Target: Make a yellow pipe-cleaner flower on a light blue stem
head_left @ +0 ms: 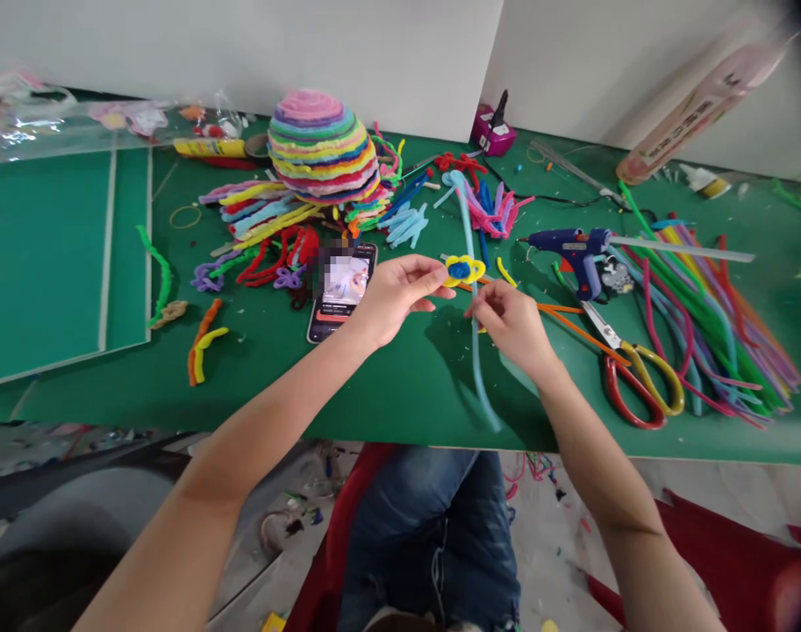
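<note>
Between the thumb and fingers of my left hand is a small yellow pipe-cleaner flower with a blue centre. A long light blue pipe cleaner runs up past the flower, its upper end bent over and its lower end curving toward the table's front edge. My right hand is closed at the fingertips on this light blue strand, just below the flower. Whether the strand is joined to the flower is hidden. Orange pipe cleaners lie on the table behind and beside my right hand.
A blue glue gun and open scissors lie right, near bundled pipe cleaners. A lit phone lies left of centre, below a striped pipe-cleaner ball. A pink bottle stands back right; a green board lies left.
</note>
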### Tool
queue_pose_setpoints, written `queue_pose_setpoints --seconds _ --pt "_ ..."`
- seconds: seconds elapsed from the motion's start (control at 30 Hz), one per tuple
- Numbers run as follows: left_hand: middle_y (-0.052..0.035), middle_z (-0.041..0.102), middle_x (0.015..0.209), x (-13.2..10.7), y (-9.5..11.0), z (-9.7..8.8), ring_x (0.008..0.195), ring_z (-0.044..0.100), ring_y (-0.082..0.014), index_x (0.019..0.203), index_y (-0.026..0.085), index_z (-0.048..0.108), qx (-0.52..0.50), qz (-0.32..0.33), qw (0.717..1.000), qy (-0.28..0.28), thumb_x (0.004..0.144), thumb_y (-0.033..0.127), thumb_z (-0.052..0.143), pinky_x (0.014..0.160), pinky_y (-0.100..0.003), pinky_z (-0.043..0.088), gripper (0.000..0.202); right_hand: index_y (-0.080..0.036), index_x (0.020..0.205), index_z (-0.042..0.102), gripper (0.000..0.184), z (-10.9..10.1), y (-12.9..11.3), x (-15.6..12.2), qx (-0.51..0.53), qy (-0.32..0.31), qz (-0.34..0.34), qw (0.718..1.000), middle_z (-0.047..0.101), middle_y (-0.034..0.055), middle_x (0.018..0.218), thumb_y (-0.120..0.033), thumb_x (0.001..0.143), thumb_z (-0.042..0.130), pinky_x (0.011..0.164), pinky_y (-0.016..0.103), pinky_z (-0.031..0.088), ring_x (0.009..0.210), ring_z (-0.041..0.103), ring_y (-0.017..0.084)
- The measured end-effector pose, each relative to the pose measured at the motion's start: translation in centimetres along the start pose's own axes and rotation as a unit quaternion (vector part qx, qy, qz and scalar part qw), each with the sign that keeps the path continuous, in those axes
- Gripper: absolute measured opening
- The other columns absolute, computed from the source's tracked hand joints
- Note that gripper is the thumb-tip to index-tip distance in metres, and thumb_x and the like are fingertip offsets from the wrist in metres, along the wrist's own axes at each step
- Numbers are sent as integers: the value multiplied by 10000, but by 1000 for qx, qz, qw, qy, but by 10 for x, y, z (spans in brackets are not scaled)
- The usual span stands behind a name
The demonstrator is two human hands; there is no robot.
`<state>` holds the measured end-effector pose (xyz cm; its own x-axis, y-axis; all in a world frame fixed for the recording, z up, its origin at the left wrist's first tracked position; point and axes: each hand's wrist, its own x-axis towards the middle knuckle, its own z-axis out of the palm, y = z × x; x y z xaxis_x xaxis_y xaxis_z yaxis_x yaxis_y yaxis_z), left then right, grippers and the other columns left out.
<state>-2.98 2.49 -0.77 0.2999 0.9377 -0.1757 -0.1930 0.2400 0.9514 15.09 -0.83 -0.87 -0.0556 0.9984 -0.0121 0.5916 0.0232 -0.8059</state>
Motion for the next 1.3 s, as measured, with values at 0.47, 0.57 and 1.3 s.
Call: queue_pose_setpoints --seconds 0.47,0.57,1.3 --pt "-19 661 768 -4 -6 5 664 648 -93 829 144 634 54 47 994 -78 720 465 750 473 -154 468 359 -238 882 650 180 29 10 -7 387 19 -38 921 684 -26 845 -324 750 738 766 279 557 768 650 104" --pt "-17 668 804 -7 -4 2 707 653 -103 814 178 647 141 262 953 -65 794 427 698 544 -191 514 255 -252 886 635 154 30 10 -9 380 65 -90 919 652 -29 839 -328 777 714 709 276 558 703 628 95" --pt "-36 697 828 -12 -2 -3 742 634 -125 787 235 694 239 358 899 -84 828 445 644 663 -265 530 220 -250 906 649 75 14 2 -17 285 76 -283 913 607 11 872 -209 849 622 654 257 508 789 598 113"
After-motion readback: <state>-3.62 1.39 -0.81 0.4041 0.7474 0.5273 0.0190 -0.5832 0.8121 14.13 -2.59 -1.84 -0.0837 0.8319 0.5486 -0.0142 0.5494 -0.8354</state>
